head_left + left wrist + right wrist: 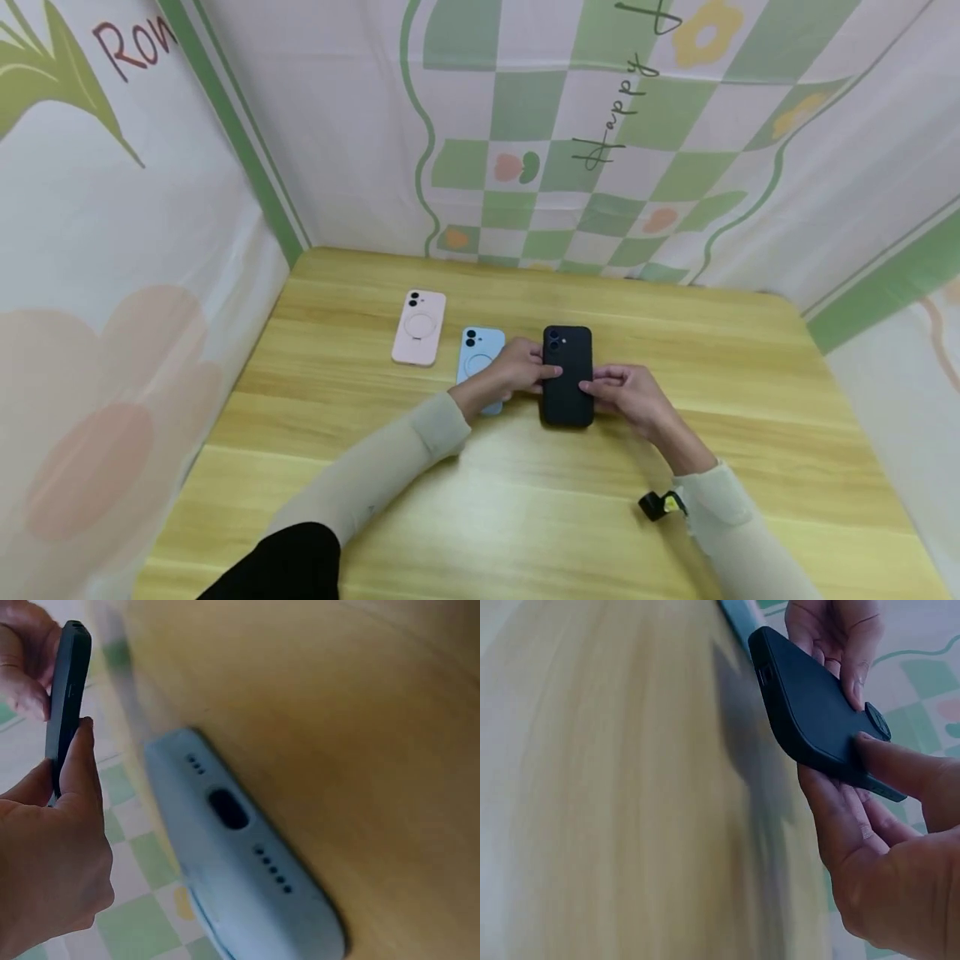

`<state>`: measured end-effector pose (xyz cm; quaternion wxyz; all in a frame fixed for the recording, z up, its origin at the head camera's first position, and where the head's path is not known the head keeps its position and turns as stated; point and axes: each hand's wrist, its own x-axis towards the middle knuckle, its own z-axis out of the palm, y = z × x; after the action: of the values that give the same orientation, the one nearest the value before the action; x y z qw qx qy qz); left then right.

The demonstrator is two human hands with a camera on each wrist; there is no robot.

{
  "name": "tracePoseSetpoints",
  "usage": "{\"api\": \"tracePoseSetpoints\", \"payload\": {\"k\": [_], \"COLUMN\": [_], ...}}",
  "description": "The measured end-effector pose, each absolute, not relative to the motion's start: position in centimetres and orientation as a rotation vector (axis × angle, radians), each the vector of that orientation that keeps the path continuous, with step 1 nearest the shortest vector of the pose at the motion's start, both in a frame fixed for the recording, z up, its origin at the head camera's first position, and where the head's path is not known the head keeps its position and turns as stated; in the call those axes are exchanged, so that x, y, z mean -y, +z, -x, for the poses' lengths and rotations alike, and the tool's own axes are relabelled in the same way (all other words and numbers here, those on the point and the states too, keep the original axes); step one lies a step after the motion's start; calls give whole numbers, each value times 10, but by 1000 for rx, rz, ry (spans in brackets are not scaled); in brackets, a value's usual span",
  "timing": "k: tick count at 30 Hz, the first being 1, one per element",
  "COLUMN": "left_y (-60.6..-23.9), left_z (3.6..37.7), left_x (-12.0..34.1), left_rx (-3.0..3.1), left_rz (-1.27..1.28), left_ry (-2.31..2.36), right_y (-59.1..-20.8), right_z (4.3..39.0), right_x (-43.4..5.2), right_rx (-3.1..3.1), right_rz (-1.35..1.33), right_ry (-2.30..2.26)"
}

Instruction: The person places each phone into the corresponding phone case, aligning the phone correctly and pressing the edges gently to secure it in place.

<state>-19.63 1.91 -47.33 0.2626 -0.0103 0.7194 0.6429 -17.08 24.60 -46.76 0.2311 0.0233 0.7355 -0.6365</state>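
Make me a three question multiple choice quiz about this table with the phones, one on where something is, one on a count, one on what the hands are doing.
1. Where does the pink phone lie?
A. Left of the blue phone
B. Between the blue and black phones
C. Right of the black phone

2. How many phones are on or over the wooden table?
A. Two
B. Three
C. Four

3. What is the state of the black phone?
A. Lying untouched
B. Held by one hand only
C. Held by both hands at its side edges

Answers:
1. A: in the head view it is leftmost, apart from the blue phone.
2. B: pink, blue and black, no others show.
3. C: the left hand pinches one side edge and the right hand the other; the right wrist view shows it tilted, off the tabletop.
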Motion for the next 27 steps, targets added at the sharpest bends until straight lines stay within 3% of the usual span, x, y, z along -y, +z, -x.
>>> {"api": "tracePoseSetpoints", "payload": {"k": [8, 16, 27], "left_y": [-478, -472, -471], "left_z": [197, 198, 196], "left_x": [-25, -22, -21], "left_rx": [-2067, -2404, -2569], "left_rz": [-17, -227, -374], "left_ry": [1591, 1205, 1102], "right_y": [-480, -483, -481], "right_z": [172, 170, 165], "right_x": [-249, -246, -239], "right_rx": [-2155, -2295, -2653], "right_rz": [-39, 9, 94], "right_ry": [-1602, -1515, -1131]}}
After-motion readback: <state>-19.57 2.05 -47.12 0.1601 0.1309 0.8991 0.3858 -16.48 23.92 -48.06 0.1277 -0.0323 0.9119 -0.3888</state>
